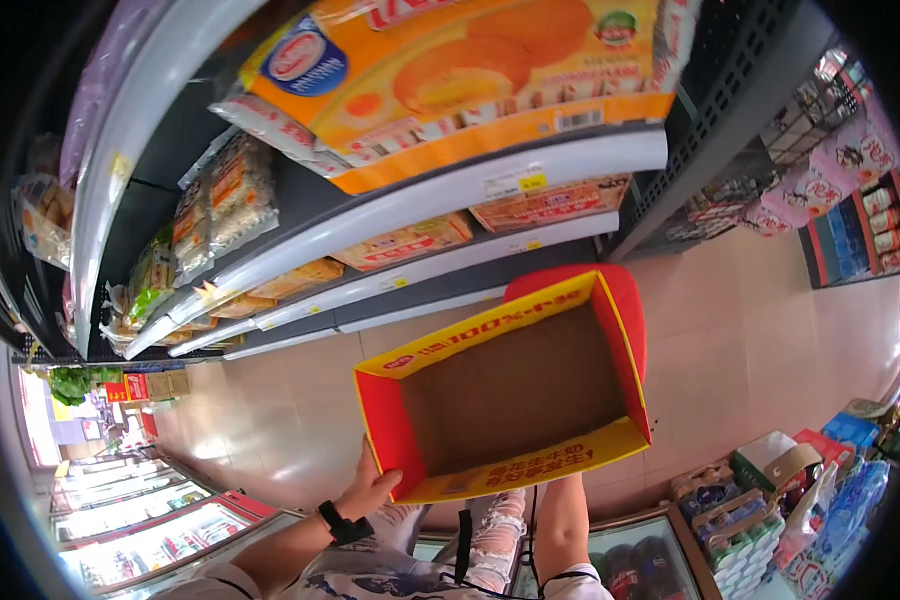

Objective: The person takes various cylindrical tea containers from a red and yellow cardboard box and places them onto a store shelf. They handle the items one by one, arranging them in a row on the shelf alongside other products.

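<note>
An open-topped cardboard display box, yellow and red outside with a bare brown bottom, is tilted in front of me. It holds nothing. My left hand grips its lower left corner, the thumb over the red side wall. My right forearm goes up behind the near yellow wall, which hides my right hand. Beyond the box stands a grey shop shelf, with an orange carton of packaged pastries on the upper board.
Partly behind the box is a red stool-like object. Lower shelves carry flat food packs; bagged snacks sit at left. Chest freezers line the lower left. Stacked drink packs stand at the lower right, beside a glass-topped cooler.
</note>
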`<act>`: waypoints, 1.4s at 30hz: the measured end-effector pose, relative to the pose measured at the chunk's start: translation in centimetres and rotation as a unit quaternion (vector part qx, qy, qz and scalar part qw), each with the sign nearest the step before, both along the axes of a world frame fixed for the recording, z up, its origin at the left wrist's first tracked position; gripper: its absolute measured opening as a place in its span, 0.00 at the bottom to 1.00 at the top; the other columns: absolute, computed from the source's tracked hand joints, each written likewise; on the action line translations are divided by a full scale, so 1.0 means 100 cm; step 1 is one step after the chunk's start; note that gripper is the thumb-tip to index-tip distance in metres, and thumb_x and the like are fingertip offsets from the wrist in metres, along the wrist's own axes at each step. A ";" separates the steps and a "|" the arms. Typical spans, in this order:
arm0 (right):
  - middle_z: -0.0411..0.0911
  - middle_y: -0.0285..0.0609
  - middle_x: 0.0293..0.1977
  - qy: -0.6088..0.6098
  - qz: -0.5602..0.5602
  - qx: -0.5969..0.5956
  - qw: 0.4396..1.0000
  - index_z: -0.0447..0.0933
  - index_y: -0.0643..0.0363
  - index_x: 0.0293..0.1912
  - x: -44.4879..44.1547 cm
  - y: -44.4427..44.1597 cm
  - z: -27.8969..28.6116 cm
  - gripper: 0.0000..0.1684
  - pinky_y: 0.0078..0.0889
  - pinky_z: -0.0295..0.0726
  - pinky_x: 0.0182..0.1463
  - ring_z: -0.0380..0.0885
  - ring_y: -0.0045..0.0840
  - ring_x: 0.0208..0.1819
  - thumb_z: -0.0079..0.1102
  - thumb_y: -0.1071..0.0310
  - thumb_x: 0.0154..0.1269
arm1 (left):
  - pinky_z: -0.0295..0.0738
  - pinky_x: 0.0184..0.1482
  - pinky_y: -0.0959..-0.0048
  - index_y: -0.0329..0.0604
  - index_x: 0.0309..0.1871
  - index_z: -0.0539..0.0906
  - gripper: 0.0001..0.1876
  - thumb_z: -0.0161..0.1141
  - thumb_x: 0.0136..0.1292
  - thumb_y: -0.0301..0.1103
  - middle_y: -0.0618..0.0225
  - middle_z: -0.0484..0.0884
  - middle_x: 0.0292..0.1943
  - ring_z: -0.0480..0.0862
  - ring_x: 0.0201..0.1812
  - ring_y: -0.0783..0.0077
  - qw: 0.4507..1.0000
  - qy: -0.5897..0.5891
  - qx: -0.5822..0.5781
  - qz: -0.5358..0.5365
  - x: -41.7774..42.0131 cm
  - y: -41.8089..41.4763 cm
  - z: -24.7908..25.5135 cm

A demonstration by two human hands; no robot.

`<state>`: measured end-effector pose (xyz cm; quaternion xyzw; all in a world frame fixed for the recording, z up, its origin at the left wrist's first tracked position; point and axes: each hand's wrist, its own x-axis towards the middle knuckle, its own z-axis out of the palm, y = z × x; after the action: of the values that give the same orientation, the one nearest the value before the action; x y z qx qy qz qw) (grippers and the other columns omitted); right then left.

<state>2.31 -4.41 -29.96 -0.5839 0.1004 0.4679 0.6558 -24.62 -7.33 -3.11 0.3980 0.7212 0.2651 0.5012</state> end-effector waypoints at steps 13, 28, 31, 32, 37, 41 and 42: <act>0.67 0.43 0.59 0.015 -0.068 0.101 0.992 0.60 0.55 0.63 0.019 0.090 -0.002 0.37 0.49 0.66 0.61 0.66 0.38 0.60 0.33 0.39 0.67 | 0.65 0.58 0.70 0.42 0.66 0.51 0.37 0.50 0.52 0.15 0.62 0.65 0.56 0.68 0.57 0.70 0.997 0.018 -0.022 0.065 -0.017 -0.025 0.029; 0.73 0.46 0.51 -0.100 -0.130 0.024 0.986 0.65 0.61 0.58 0.047 -0.032 -0.010 0.29 0.42 0.78 0.49 0.74 0.38 0.50 0.44 0.50 0.67 | 0.64 0.59 0.69 0.41 0.66 0.50 0.36 0.50 0.53 0.17 0.61 0.67 0.56 0.69 0.57 0.69 0.999 -0.005 -0.041 0.033 -0.031 -0.026 0.025; 0.73 0.45 0.50 -0.085 -0.124 0.004 0.989 0.65 0.61 0.58 0.024 -0.045 -0.002 0.29 0.41 0.78 0.49 0.75 0.37 0.49 0.44 0.49 0.67 | 0.64 0.60 0.69 0.41 0.67 0.50 0.36 0.50 0.54 0.17 0.61 0.67 0.56 0.69 0.57 0.69 0.999 -0.023 -0.031 0.008 -0.026 -0.015 0.031; 0.73 0.45 0.50 -0.080 -0.120 -0.003 0.990 0.65 0.61 0.58 0.018 -0.051 -0.002 0.29 0.41 0.78 0.49 0.75 0.37 0.49 0.44 0.49 0.67 | 0.64 0.60 0.69 0.41 0.67 0.49 0.36 0.50 0.54 0.17 0.61 0.67 0.56 0.69 0.57 0.69 0.999 -0.024 -0.026 0.005 -0.024 -0.013 0.030; 0.74 0.45 0.48 -0.039 -0.082 -0.031 0.995 0.66 0.61 0.57 -0.005 -0.066 -0.018 0.29 0.41 0.78 0.48 0.75 0.36 0.48 0.45 0.48 0.67 | 0.63 0.61 0.70 0.40 0.67 0.49 0.36 0.51 0.54 0.17 0.61 0.66 0.57 0.68 0.58 0.69 1.000 -0.018 -0.017 -0.006 -0.020 -0.009 0.021; 0.74 0.44 0.47 0.007 -0.050 -0.045 0.998 0.66 0.62 0.56 -0.022 -0.063 -0.053 0.30 0.40 0.78 0.47 0.75 0.36 0.47 0.45 0.48 0.67 | 0.61 0.62 0.69 0.40 0.67 0.49 0.36 0.51 0.56 0.18 0.60 0.65 0.57 0.67 0.59 0.68 1.000 -0.018 0.000 -0.020 -0.015 -0.004 0.003; 0.74 0.44 0.47 0.017 -0.044 -0.045 0.998 0.66 0.62 0.56 -0.025 -0.061 -0.066 0.30 0.40 0.78 0.47 0.75 0.36 0.47 0.45 0.47 0.67 | 0.61 0.62 0.69 0.40 0.67 0.50 0.36 0.52 0.56 0.18 0.59 0.65 0.58 0.66 0.59 0.68 1.000 -0.014 0.000 -0.024 -0.013 -0.002 -0.003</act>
<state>-0.23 -10.48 -36.55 -0.5999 0.1585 0.4433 0.6469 -25.89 -7.49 -3.43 0.4113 0.7043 0.2581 0.5179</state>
